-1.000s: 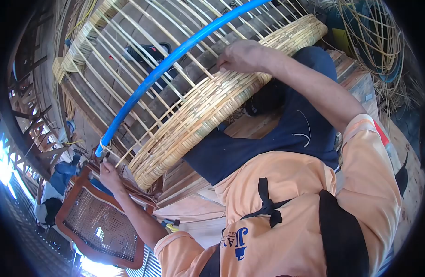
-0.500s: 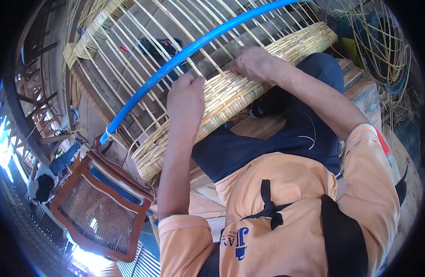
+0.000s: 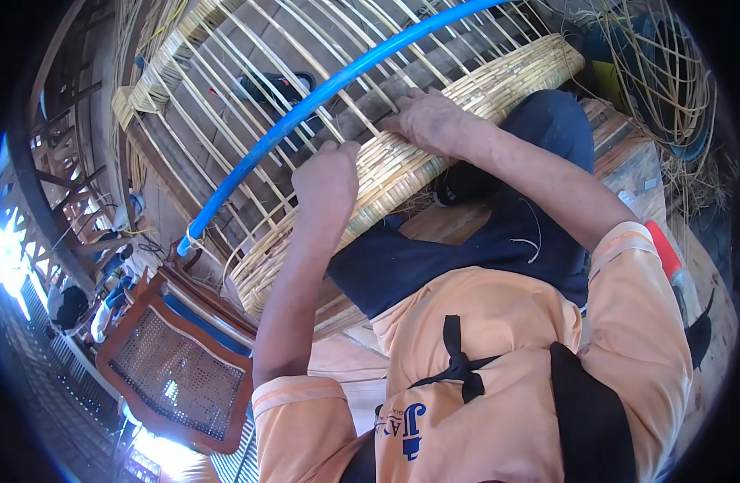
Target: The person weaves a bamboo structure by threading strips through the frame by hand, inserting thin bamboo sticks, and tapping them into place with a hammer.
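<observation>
A tan woven rattan band [image 3: 402, 173] slants across my lap, with long pale rods [image 3: 265, 88] standing out from its upper edge. A curved blue tube [image 3: 305, 109] crosses over the rods and is tied with a thin strand near its lower left end. My left hand [image 3: 327, 173] is closed at the band's upper edge; what its fingers hold is hidden. To its right, my right hand [image 3: 434, 121] rests on the same edge, its fingers bent around the weave at the foot of the rods, pinching something too small to name.
A brown wooden frame with a cane mesh panel [image 3: 177, 374] stands at the lower left. Coils of loose cane [image 3: 663, 88] hang at the upper right. A red-handled tool [image 3: 664, 249] lies beside my right sleeve. Another person [image 3: 68, 306] is at the far left.
My left hand has come up from the tube's lower left end to the woven edge, beside my right hand. My right hand has shifted slightly along the edge.
</observation>
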`<state>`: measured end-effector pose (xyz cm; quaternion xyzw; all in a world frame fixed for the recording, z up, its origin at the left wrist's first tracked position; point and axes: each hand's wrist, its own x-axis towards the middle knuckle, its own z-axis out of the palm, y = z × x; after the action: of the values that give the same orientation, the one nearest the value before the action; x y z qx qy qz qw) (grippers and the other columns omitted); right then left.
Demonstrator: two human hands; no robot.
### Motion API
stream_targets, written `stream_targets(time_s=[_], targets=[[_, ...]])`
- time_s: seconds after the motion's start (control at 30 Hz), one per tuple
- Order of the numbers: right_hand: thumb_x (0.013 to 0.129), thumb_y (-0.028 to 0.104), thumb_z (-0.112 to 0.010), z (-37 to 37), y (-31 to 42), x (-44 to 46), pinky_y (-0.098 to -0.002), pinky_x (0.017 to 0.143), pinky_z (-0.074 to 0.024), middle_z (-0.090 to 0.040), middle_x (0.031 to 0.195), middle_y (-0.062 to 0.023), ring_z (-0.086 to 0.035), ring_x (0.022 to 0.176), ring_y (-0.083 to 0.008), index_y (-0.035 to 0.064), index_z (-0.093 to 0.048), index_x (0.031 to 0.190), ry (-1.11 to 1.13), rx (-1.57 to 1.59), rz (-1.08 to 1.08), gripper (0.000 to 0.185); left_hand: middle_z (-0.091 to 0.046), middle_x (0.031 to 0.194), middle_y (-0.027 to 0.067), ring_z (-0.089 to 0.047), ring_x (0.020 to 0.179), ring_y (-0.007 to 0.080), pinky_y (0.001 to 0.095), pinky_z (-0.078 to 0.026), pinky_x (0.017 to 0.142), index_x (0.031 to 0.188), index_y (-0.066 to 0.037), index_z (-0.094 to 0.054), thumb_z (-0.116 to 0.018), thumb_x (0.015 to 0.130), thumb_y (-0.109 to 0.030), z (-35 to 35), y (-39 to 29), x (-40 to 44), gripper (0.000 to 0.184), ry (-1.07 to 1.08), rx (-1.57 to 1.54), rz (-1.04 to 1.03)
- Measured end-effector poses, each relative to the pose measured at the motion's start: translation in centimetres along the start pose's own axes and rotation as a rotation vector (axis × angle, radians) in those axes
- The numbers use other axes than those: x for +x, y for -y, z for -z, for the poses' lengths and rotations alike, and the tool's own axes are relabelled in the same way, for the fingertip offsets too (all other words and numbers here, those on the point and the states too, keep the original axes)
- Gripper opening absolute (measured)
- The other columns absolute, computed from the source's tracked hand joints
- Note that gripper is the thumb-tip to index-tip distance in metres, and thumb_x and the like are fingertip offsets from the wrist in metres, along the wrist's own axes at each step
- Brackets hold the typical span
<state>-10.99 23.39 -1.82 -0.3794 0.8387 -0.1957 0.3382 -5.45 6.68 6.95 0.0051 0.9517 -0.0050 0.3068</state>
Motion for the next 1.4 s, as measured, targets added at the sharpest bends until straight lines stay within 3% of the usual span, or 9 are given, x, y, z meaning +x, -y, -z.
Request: stream_targets(time_s=[0.2, 0.3, 0.6, 0.77, 0.83, 1.03, 1.1, 1.23, 1.4], targets=[[0.089, 0.019, -0.049, -0.4, 1.1, -0.8, -0.0411, 0.092, -0.0428, -0.057, 0.111, -0.0112, -0.052, 0.110, -0.0316, 0.0157, -0.060, 0.117, -0.208, -0.006, -0.119, 0.030, -0.064, 0.098, 0.0129, -0.058, 0.094, 0.0311, 0.0431, -0.044, 0.086, 0.102, -0.005, -0.064, -0.054, 0.081, -0.007, -2.9, 1.8, -2.4, 0.024, -0.427, -0.024, -0.230], [0.087, 0.016, -0.050, 0.6, 1.7, -0.6, -0.0384, 0.092, -0.0431, -0.057, 0.113, -0.0098, -0.051, 0.111, -0.0301, 0.0147, -0.060, 0.117, -0.349, 0.072, 0.086, 0.031, -0.061, 0.104, 0.0091, -0.055, 0.096, 0.0308, 0.0399, -0.044, 0.082, 0.100, -0.005, -0.066, -0.053, 0.081, -0.009, -2.1, 3.1, -4.2, 0.023, -0.559, -0.039, -0.030], [0.083, 0.014, -0.054, -2.9, 6.0, 1.6, -0.0365, 0.090, -0.0415, -0.057, 0.107, -0.0066, -0.050, 0.108, -0.0238, 0.0224, -0.067, 0.109, -0.302, 0.183, 0.078, 0.030, -0.059, 0.098, 0.0078, -0.054, 0.091, 0.0289, 0.0420, -0.044, 0.078, 0.097, -0.009, -0.066, -0.054, 0.079, -0.006, -3.1, 4.3, -4.8, 0.022, -0.388, -0.056, -0.003], [0.081, 0.015, -0.052, -2.1, 7.0, 0.2, -0.0412, 0.092, -0.0388, -0.055, 0.111, -0.0092, -0.047, 0.113, -0.0285, 0.0127, -0.062, 0.111, -0.257, 0.098, 0.091, 0.032, -0.057, 0.104, 0.0100, -0.054, 0.091, 0.0309, 0.0413, -0.043, 0.082, 0.101, -0.005, -0.065, -0.054, 0.076, -0.005, -2.3, 3.2, -5.1, 0.026, -0.397, -0.066, -0.005], [0.079, 0.014, -0.052, -3.3, 7.8, -2.2, -0.0434, 0.095, -0.0373, -0.052, 0.116, -0.0098, -0.045, 0.115, -0.0298, 0.0110, -0.058, 0.114, -0.477, 0.045, 0.082, 0.035, -0.057, 0.105, 0.0119, -0.054, 0.091, 0.0320, 0.0420, -0.043, 0.082, 0.102, -0.004, -0.064, -0.054, 0.077, -0.004, -1.5, 1.6, -4.4, 0.027, -0.492, -0.095, -0.026], [0.076, 0.006, -0.056, -1.4, 0.8, -5.5, -0.0396, 0.092, -0.0428, -0.058, 0.114, -0.0093, -0.049, 0.111, -0.0300, 0.0104, -0.060, 0.112, -0.558, 0.081, -0.240, 0.037, -0.056, 0.107, 0.0118, -0.053, 0.097, 0.0313, 0.0427, -0.042, 0.086, 0.108, -0.005, -0.062, -0.056, 0.081, -0.010, -2.9, -3.9, -0.4, 0.029, -0.443, -0.189, -0.069], [0.076, 0.004, -0.056, -0.4, -2.1, -5.1, -0.0401, 0.089, -0.0451, -0.058, 0.113, -0.0099, -0.050, 0.110, -0.0309, 0.0113, -0.061, 0.112, -0.542, 0.298, -0.352, 0.036, -0.056, 0.108, 0.0110, -0.052, 0.099, 0.0305, 0.0430, -0.042, 0.086, 0.109, -0.006, -0.062, -0.057, 0.081, -0.013, -3.6, -4.8, 0.7, 0.029, -0.417, -0.191, -0.084], [0.080, 0.006, -0.057, 0.4, -3.6, -3.5, -0.0391, 0.089, -0.0446, -0.058, 0.106, -0.0110, -0.052, 0.103, -0.0318, 0.0114, -0.063, 0.111, -0.413, 0.241, -0.133, 0.032, -0.054, 0.107, 0.0059, -0.050, 0.097, 0.0272, 0.0412, -0.041, 0.084, 0.109, -0.007, -0.062, -0.059, 0.081, -0.020, -4.4, -5.8, 1.2, 0.030, -0.396, -0.103, -0.043], [0.082, 0.015, -0.056, -1.0, -2.7, -2.7, -0.0374, 0.096, -0.0428, -0.053, 0.120, -0.0112, -0.046, 0.117, -0.0301, 0.0142, -0.059, 0.119, -0.170, 0.104, -0.089, 0.037, -0.054, 0.106, 0.0070, -0.050, 0.100, 0.0277, 0.0417, -0.041, 0.084, 0.111, -0.007, -0.062, -0.058, 0.083, -0.021, -5.2, -5.7, 0.6, 0.032, -0.412, -0.064, -0.069]])
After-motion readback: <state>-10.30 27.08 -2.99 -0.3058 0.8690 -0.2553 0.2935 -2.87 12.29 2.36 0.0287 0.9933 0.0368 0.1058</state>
